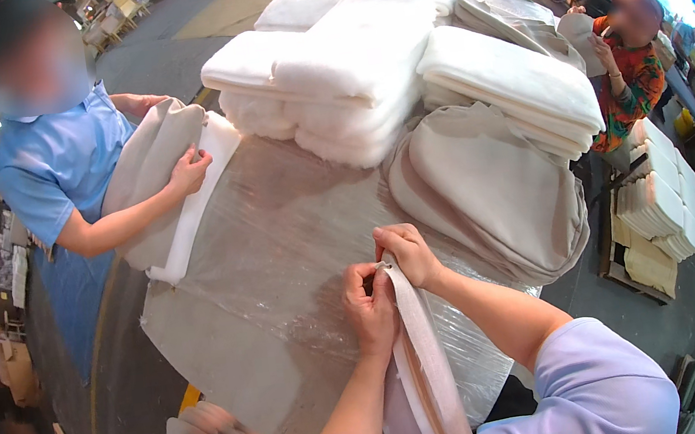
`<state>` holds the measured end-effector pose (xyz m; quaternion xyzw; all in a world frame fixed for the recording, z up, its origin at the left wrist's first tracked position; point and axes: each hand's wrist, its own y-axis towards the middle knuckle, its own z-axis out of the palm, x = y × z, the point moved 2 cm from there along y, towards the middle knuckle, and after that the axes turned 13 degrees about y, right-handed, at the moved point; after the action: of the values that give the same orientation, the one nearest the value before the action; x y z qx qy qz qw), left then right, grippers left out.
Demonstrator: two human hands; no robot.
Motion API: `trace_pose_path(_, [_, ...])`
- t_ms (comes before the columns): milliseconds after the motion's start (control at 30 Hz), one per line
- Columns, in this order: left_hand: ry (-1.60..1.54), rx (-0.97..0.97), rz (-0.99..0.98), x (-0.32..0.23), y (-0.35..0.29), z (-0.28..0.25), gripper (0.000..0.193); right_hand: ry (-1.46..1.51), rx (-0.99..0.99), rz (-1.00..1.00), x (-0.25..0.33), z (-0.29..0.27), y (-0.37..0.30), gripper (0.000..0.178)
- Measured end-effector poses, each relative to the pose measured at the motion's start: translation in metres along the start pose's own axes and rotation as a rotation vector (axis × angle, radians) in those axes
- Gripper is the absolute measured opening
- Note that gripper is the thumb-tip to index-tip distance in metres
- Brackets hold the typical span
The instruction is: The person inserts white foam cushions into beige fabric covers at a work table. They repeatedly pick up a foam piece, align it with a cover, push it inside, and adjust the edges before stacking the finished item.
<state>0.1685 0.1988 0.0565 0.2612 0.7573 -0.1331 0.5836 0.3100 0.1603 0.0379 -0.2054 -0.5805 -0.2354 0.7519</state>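
A light grey fabric cover with a tan strip along its open edge stretches from the table toward my body. At its far end, my left hand pinches the edge from the left. Right against it, my right hand grips the same end with curled fingers. Between the hands a small bit of the corner shows, too small to make out. To the right of my hands lies a pile of grey fabric covers, with folded white padding stacked behind it.
A plastic-covered table lies under my hands, with tall stacks of white padding at its far side. On the left a co-worker in blue holds a grey cover with white padding. Another person stands at the right.
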Motion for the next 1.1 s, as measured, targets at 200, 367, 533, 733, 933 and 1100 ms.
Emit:
trace_pose_path(200, [-0.160, 0.155, -0.253, -0.010, 0.021, -0.015, 0.029, 0.017, 0.019, 0.009, -0.009, 0.001, 0.006, 0.049])
trace_pose_path(367, [0.587, 0.388, -0.210, -0.058, 0.047, -0.001, 0.056, -0.054, -0.005, -0.035, -0.046, -0.024, 0.007, 0.049])
trace_pose_path(533, [0.781, 0.376, -0.205, -0.042, 0.035, 0.003, 0.058, 0.036, -0.093, 0.106, -0.059, -0.014, -0.003, 0.051])
trace_pose_path(733, [0.655, 0.340, -0.177, -0.062, 0.011, -0.022, 0.045, 0.065, -0.103, 0.314, -0.057, -0.015, -0.020, 0.052])
trace_pose_path(933, [0.499, 0.104, -0.069, -0.107, -0.035, -0.067, 0.040, 0.409, -0.076, 0.554, -0.030, 0.023, -0.050, 0.077])
trace_pose_path(1100, [0.440, 0.066, -0.029, -0.138, -0.060, -0.087, 0.038, 0.459, -0.002, 0.562, -0.019, 0.035, -0.079, 0.094])
